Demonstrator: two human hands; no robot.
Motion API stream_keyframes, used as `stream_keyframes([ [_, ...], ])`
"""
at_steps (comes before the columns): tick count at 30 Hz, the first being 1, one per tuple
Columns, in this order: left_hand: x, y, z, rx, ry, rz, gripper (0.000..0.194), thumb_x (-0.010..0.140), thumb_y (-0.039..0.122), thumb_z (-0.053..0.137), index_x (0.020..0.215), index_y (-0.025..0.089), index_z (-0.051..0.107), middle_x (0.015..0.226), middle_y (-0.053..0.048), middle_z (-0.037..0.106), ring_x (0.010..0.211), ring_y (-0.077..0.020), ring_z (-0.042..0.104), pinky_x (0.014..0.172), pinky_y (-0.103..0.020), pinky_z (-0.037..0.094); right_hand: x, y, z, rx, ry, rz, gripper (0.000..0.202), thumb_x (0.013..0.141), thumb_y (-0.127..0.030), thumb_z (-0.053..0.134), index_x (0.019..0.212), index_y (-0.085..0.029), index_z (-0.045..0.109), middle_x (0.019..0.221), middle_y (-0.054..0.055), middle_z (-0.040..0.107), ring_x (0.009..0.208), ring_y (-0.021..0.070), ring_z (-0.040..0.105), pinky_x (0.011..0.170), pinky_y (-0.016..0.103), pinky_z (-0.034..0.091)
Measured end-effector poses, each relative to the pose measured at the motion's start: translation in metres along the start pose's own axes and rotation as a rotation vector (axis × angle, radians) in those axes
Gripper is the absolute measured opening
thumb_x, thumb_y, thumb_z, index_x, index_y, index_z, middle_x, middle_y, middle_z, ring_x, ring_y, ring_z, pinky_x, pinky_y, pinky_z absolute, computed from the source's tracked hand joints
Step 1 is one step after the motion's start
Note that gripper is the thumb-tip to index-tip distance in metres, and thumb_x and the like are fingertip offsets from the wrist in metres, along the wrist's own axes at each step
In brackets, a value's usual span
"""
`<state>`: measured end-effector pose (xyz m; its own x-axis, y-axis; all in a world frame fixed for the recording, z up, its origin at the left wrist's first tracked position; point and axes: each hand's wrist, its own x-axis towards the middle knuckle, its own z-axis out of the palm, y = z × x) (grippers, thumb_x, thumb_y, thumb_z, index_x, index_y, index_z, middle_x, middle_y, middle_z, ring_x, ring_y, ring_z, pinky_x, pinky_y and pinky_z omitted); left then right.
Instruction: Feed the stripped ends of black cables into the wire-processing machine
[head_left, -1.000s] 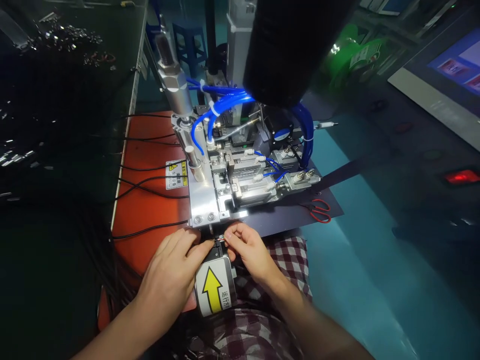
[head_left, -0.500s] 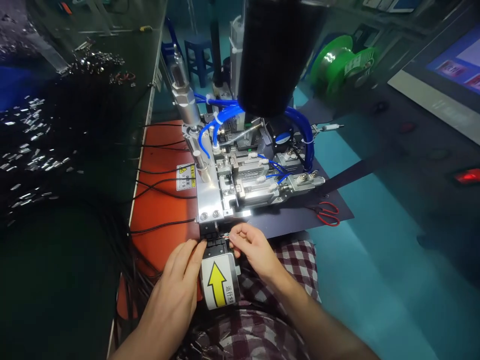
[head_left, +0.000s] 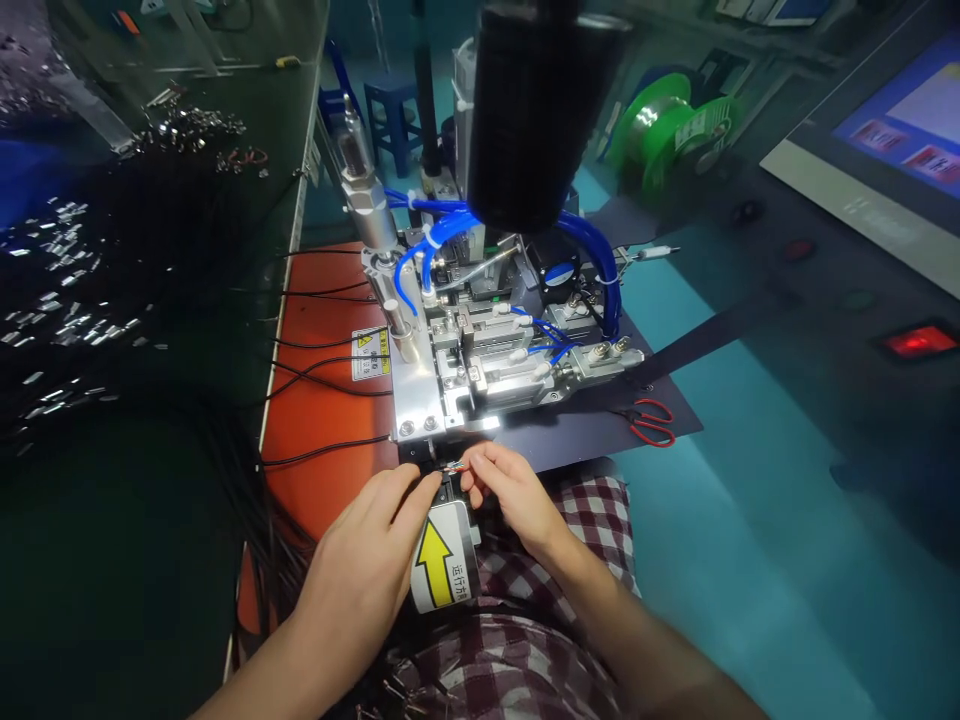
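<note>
Little force seems best: the right hand (head_left: 517, 492), grip pinched on thin wires (head_left: 454, 467), should level them at the black fixture (head_left: 451, 488); the left hand's (head_left: 367, 540) grip I cannot tell.

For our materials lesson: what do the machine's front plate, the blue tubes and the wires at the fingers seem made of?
Front plate: apparently polished metal; it reflects brightly. Blue tubes: probably smooth plastic, from their glossy, even curves. Wires: perhaps plastic-coated metal, given their coloured strands; finish too small to tell.

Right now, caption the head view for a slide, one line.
Left hand and right hand at thin wires before a pneumatic machine, red-handled scissors beside it.
</note>
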<state>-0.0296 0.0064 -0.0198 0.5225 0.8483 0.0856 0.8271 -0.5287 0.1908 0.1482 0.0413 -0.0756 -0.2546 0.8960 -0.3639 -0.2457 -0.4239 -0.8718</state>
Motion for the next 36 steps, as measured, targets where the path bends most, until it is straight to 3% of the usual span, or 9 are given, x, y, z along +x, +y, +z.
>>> stream_keyframes([
  [6,0.012,0.001,0.006,-0.133,0.007,-0.015,0.035,0.088,0.008,0.037,0.118,0.013,0.054,0.108,-0.011,0.058,0.094,-0.0219,0.054,0.079,-0.034,0.052,0.0,0.004,-0.002,-0.067,0.012,-0.029,0.029,0.086,-0.045,0.049,0.078,-0.017,0.055,0.065,-0.002,0.055,0.052,0.01,0.048,0.056,0.025,0.038],
  [14,0.01,0.0,0.018,-0.046,0.058,0.004,0.039,0.085,0.006,0.035,0.12,0.015,0.051,0.108,-0.011,0.059,0.093,-0.0234,0.054,0.078,-0.037,0.051,0.002,0.007,0.004,-0.176,0.076,-0.064,0.029,0.087,-0.045,0.05,0.074,-0.019,0.052,0.063,-0.003,0.053,0.054,0.0112,0.051,0.055,0.025,0.041],
  [22,0.009,0.001,0.023,0.022,0.047,0.064,0.04,0.084,0.003,0.036,0.124,0.008,0.045,0.109,-0.016,0.055,0.097,-0.0275,0.05,0.081,-0.04,0.047,0.004,0.004,0.013,-0.065,0.138,-0.003,0.028,0.081,-0.041,0.058,0.066,-0.02,0.048,0.055,-0.006,0.044,0.047,0.0093,0.04,0.048,0.024,0.033],
  [29,0.011,-0.001,0.022,-0.019,0.058,0.077,0.039,0.085,0.003,0.037,0.123,0.007,0.045,0.108,-0.015,0.054,0.093,-0.0263,0.049,0.077,-0.037,0.044,0.005,0.011,0.005,0.083,0.066,0.048,0.036,0.082,-0.052,0.052,0.07,-0.018,0.052,0.058,-0.003,0.05,0.049,0.0098,0.043,0.053,0.025,0.035],
  [36,0.008,-0.004,0.023,-0.04,0.059,0.063,0.039,0.085,0.003,0.039,0.123,0.008,0.045,0.11,-0.013,0.05,0.095,-0.0244,0.047,0.081,-0.035,0.041,0.003,0.008,0.01,-0.023,0.105,0.012,0.029,0.084,-0.045,0.054,0.072,-0.018,0.051,0.061,-0.003,0.05,0.052,0.0102,0.045,0.053,0.025,0.037],
])
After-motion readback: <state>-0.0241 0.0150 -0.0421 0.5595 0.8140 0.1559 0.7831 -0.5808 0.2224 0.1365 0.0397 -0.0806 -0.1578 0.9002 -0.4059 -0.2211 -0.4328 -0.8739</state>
